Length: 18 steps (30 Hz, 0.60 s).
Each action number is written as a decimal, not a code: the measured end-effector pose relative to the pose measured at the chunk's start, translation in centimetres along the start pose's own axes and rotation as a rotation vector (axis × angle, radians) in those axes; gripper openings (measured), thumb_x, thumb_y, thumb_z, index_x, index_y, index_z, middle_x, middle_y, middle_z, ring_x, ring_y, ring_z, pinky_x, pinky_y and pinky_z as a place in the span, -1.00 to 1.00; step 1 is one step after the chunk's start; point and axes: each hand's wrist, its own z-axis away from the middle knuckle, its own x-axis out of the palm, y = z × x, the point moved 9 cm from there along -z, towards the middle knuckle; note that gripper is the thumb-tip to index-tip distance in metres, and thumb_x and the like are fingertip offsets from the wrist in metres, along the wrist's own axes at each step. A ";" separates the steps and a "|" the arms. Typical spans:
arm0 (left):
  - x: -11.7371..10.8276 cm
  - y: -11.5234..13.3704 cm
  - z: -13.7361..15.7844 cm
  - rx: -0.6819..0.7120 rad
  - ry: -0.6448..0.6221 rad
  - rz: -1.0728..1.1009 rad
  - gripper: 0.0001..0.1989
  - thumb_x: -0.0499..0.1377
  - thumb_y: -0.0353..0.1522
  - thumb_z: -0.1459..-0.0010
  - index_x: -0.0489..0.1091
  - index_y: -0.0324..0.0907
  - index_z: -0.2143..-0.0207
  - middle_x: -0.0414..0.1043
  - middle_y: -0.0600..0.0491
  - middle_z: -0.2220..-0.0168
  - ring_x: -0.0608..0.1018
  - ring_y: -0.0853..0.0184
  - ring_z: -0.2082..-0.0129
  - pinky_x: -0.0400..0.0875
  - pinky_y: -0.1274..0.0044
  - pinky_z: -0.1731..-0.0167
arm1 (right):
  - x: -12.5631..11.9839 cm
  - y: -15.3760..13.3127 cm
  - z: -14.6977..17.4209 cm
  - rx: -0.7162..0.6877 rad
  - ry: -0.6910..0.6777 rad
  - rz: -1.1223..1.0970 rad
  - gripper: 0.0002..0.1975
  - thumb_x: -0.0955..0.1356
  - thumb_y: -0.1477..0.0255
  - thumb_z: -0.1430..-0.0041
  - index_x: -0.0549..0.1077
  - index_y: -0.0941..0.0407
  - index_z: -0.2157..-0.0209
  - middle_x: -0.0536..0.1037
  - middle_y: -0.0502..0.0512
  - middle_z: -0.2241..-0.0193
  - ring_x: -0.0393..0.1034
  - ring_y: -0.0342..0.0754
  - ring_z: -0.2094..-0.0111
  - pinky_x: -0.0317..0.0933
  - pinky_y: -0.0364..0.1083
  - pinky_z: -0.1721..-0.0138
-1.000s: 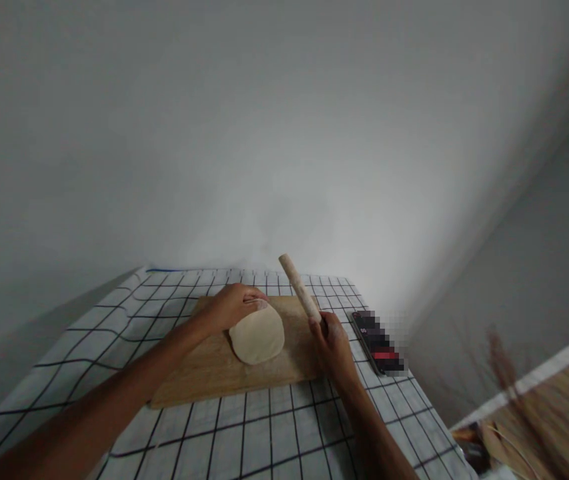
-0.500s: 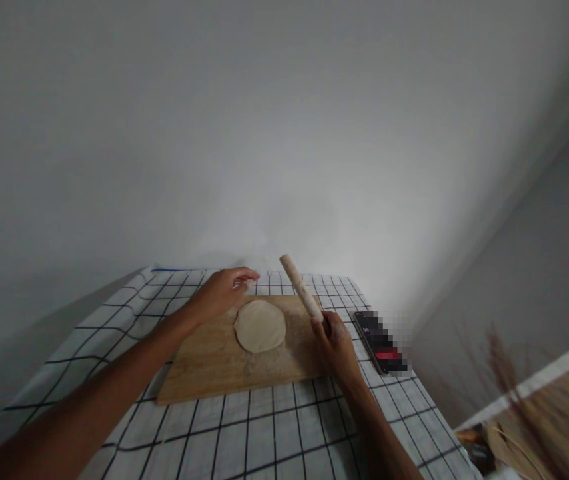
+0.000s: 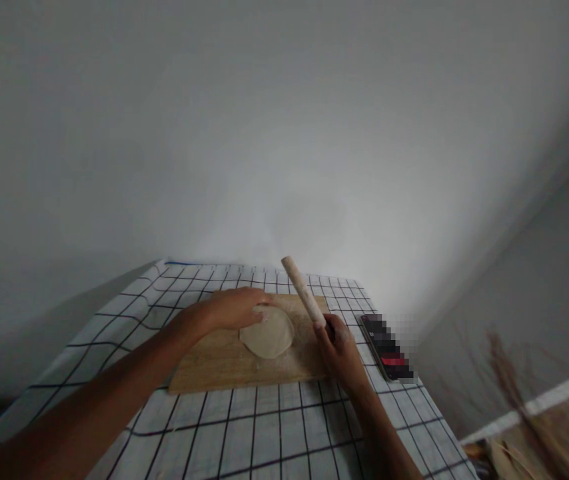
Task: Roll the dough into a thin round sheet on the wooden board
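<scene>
Clock face centred on the dough, 12 toward the wall point(image 3: 244, 133); entries run left to right.

Left hand point(image 3: 239, 309): reaches in from 8 o'clock across the wooden board point(image 3: 204, 370) and lies at the dough's 10 to 11 o'clock edge. Fingers slightly bent, thumb against the dough; cannot tell whether they pinch the edge or only rest on it.

Dough point(image 3: 270, 340): one flat, roughly round sheet, lying right of the board's middle. Outline is close to a circle but not true. No second piece visible on the board; pale dusting, probably flour, shows around the sheet.

Rolling pin point(image 3: 304, 291): off the dough, slanting from 3 o'clock up toward 1. Powder marks along it.

Right hand point(image 3: 339, 343): at 3 o'clock, fingers grasping the near end of the pin.

Phone point(image 3: 387, 348): beyond the right hand, between 3 and 4 o'clock, on the cloth-covered surface point(image 3: 244, 430); screen partly masked.

Status (judgement): flattening looks well advanced, a lump no longer being evident. Remaining: slight unevenness of outline. Evenness of thickness cannot be read from this angle, so whether the sheet is finished stays undetermined. No filling, cutting or folding is evident.
</scene>
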 end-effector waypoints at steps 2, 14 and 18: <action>-1.4 -1.6 0.2 -0.128 -0.011 -0.106 -0.70 0.10 -0.34 -0.18 0.54 -0.02 0.08 0.61 0.03 0.12 0.60 0.20 0.15 0.40 0.43 0.17 | 0.6 -0.6 0.1 -0.060 -0.054 0.051 -0.69 0.24 0.19 -0.38 0.45 0.12 0.11 0.52 0.13 0.21 0.41 0.03 0.16 0.25 -0.04 0.14; -0.9 3.4 -0.4 0.112 0.146 0.066 -0.62 -0.03 -0.23 -0.36 0.46 -0.13 -0.07 0.52 -0.03 -0.08 0.53 0.25 -0.06 0.33 0.44 -0.07 | 2.8 -2.9 1.1 -0.149 -0.393 0.088 -0.72 0.40 0.15 -0.25 0.58 0.06 0.20 0.49 0.04 0.27 0.39 -0.05 0.24 0.21 -0.11 0.22; 1.2 3.8 -0.6 0.103 0.260 0.038 -0.60 -0.05 -0.22 -0.39 0.43 -0.14 -0.10 0.51 -0.06 -0.08 0.50 0.21 -0.10 0.30 0.38 -0.12 | 2.9 -2.8 1.1 -0.165 -0.344 0.152 -0.67 0.22 0.20 -0.42 0.53 0.06 0.23 0.48 0.05 0.28 0.39 -0.06 0.24 0.25 -0.09 0.18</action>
